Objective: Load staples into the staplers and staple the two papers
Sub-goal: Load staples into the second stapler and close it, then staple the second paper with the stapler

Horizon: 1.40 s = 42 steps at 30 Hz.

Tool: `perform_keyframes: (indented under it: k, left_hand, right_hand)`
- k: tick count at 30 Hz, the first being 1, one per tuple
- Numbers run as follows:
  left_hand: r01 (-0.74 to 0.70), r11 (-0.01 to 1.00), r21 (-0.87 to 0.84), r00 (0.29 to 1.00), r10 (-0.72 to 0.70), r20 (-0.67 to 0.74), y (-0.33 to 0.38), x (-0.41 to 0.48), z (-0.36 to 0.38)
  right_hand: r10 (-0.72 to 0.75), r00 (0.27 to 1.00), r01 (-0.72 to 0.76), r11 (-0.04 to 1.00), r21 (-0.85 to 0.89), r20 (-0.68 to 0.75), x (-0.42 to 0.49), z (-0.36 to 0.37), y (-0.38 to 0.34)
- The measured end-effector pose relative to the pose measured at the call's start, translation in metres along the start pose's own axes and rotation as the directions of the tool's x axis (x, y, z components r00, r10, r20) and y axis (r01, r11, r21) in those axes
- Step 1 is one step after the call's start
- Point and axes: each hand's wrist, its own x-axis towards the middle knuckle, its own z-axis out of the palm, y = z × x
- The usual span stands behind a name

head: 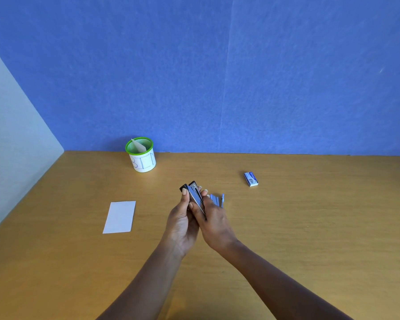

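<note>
1. The left hand (183,221) and the right hand (214,224) meet above the middle of the worktop (310,227), both closed around a small black-and-silver metal stapler (194,195). The left thumb lies along its left side; the right fingers wrap it from the right. Its black front end sticks out past the fingertips, pointing away from the person.
2. The stapler looks hinged open, with a silver channel showing between two black tips. I judge the loading step to be in hand. Whether a staple strip already sits in the channel is too small to tell.
3. Just beyond the right hand's fingers lies a light-blue plastic object (217,200), partly hidden; it may be a second stapler, though I cannot tell.
4. Further right of the hands, well apart, sits a small blue-and-white cardboard staple box (251,179).
5. Left of the hands lies a white rectangular paper sheet (120,217), flat and untouched. Only one sheet can be made out.
6. Further off, behind and left, stands a green-rimmed mesh cup with a white "BIN" label (141,155), a paper scrap inside.
7. The next move likely calls for seating staples squarely, then pressing the top shut without pinching fingers.
</note>
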Motion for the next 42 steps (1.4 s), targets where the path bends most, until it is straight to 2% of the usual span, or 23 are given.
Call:
perform_keyframes:
  k: [6,10,15,21,26,35,39,42]
  left_hand:
    - [-0.014,1.0,0.016,0.999,0.015,-0.05,-0.001,0.0,0.0]
    - [-0.017,0.999,0.035,0.999,0.018,-0.032,0.0,-0.001,0.001]
    - [-0.013,0.995,0.099,1.0,0.012,0.006,-0.001,0.001,0.0]
    - [-0.012,0.971,0.237,1.0,0.006,0.027,-0.003,0.003,-0.008]
    - [0.026,0.946,0.322,0.999,-0.032,0.013,0.0,0.004,-0.014]
    - [0.153,0.849,0.505,0.978,-0.057,-0.201,0.015,0.013,-0.042]
    - [0.222,0.73,0.646,0.932,0.035,-0.36,0.034,0.024,-0.062]
    - [0.238,0.664,0.709,0.877,0.166,-0.45,0.055,0.032,-0.089]
  right_hand:
    - [-0.003,1.0,0.003,1.0,0.026,-0.004,0.0,0.002,-0.002]
    - [-0.014,1.0,0.014,0.999,0.051,-0.002,0.0,0.001,0.0]
    - [-0.006,1.0,0.004,0.996,0.086,0.023,0.0,0.002,0.002]
    - [0.071,0.996,-0.08,0.969,0.234,0.044,0.003,0.002,0.007]
    - [0.095,0.994,-0.105,0.972,0.208,0.058,0.005,0.003,0.01]
    - [0.218,0.965,-0.24,0.959,0.152,0.148,0.015,0.014,0.023]
    - [0.252,0.956,-0.273,0.953,0.134,0.153,0.022,0.022,0.028]
    - [0.274,0.942,-0.3,0.946,0.123,0.192,0.026,0.027,0.031]
